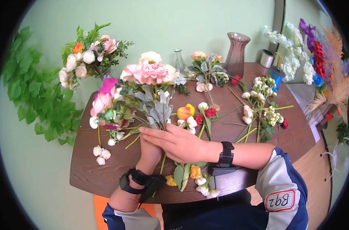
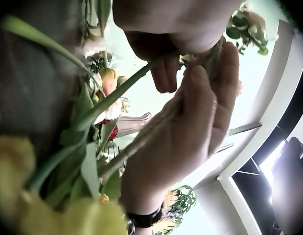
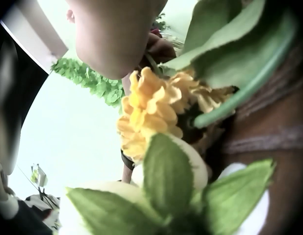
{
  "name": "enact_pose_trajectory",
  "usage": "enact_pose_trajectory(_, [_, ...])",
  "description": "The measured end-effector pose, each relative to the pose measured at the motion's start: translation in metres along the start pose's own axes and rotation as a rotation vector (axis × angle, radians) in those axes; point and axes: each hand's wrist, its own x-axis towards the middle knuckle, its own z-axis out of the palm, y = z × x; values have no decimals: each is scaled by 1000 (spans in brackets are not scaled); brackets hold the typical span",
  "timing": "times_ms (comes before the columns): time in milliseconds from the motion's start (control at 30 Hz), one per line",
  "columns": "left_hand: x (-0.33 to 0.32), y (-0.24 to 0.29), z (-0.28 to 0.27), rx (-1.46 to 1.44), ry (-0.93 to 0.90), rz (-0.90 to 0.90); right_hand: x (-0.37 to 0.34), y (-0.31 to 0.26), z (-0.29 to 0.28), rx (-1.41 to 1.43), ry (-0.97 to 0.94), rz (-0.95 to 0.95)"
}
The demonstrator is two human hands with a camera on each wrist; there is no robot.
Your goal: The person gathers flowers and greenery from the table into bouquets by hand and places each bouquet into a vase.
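In the head view a bouquet (image 1: 153, 74) of pink and cream flowers with grey-green leaves (image 1: 155, 109) stands above my two hands. A pink and magenta cluster (image 1: 105, 101) leans out at its left. My left hand (image 1: 149, 151) grips the stems from below, partly hidden behind my right hand (image 1: 184, 142), which laps over it and holds the stems too. From the left wrist, a green stem (image 2: 117, 95) and a brownish stem (image 2: 141, 139) run down out of the hands. Yellow flowers (image 3: 149, 107) and white buds fill the right wrist view, close to the camera.
Loose flowers lie about the brown table (image 1: 88, 168): an orange-yellow tulip (image 1: 185, 112), white rosebuds (image 1: 101, 154) and a bunch of white buds (image 1: 259, 94). A mauve glass vase (image 1: 236, 55), a small clear vase (image 1: 178, 59) and a blue spool (image 1: 277, 76) stand at the back.
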Motion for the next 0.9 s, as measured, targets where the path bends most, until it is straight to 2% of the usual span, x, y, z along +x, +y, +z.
enact_pose_trajectory(100, [2,-6,-1,54,-28,-234,-5,1,-1,-73,-43,15])
enact_pose_trajectory(200, [3,-9,1,19,-36,-179,-7,-3,-4,-236,-51,11])
enact_pose_trajectory(333, [-10,-1,14,-34,-44,-114,-8,-4,-4,-212,-58,34])
enact_pose_trajectory(533, [-24,4,21,-98,-72,-52,-10,-7,-5,-176,72,-41])
enact_pose_trajectory(600, [-23,10,5,377,-87,169,-9,-5,-2,-181,137,-61])
enact_pose_trajectory(633, [-19,8,-2,378,-90,161,-10,-3,1,-199,172,-76])
enact_pose_trajectory(700, [-10,5,-9,1300,104,667,-11,-3,0,-140,217,-76])
enact_pose_trajectory(733, [-10,7,-6,1301,102,663,-12,-5,-1,-138,218,-72])
enact_pose_trajectory(800, [-12,24,6,148,311,54,-11,-7,-2,145,205,110])
enact_pose_trajectory(833, [-7,33,33,90,545,70,-11,-10,-2,148,205,112])
enact_pose_trajectory(867, [-7,31,29,91,549,68,-11,-15,-1,326,230,217])
enact_pose_trajectory(900, [-6,29,23,182,354,181,-10,-19,0,504,252,322])
